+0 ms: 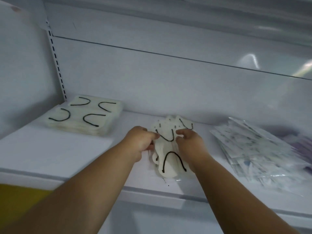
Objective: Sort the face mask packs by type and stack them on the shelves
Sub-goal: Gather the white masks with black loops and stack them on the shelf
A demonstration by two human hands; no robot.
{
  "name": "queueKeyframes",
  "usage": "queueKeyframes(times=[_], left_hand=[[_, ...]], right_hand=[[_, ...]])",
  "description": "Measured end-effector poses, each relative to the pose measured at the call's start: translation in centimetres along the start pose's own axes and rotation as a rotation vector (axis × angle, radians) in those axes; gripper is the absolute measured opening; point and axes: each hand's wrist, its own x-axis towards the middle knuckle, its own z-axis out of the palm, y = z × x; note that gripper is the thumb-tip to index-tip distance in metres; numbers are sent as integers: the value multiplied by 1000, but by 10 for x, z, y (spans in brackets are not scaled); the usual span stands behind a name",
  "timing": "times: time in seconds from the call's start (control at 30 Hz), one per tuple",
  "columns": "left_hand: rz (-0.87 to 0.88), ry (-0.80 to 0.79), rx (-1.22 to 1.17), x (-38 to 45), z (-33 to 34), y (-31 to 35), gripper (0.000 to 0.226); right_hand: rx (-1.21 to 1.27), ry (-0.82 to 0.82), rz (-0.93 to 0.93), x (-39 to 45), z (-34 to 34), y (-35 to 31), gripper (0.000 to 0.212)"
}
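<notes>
A loose pile of white face mask packs with black ear loops (170, 149) lies in the middle of the white shelf (55, 149). My left hand (141, 142) grips the pile's left edge with curled fingers. My right hand (190, 141) holds the pile's right edge, its thumb and fingers bent over the top pack. A neat stack of the same white masks with black loops (84, 115) sits at the back left of the shelf. To the right lies a slanted stack of clear packs with patterned masks (256, 149).
The shelf's white back panel (152, 73) rises behind the piles, with a slotted upright (57, 65) at the left. Another shelf hangs overhead. A yellow surface (16, 200) shows at the lower left, below the shelf's front edge.
</notes>
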Motion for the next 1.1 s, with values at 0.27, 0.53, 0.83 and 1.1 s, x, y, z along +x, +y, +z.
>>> queueKeyframes(times=[0.27, 0.53, 0.83, 1.1], left_hand=[[8, 42, 5, -8, 13, 3, 13], [155, -16, -263, 2, -16, 9, 26], [261, -93, -341, 12, -78, 10, 22], [274, -199, -789, 17, -158, 11, 50]], right_hand=[[657, -74, 113, -1, 7, 2, 26], [554, 7, 45, -3, 17, -9, 59], [554, -100, -142, -15, 63, -52, 66], [1082, -277, -18, -42, 122, -79, 40]])
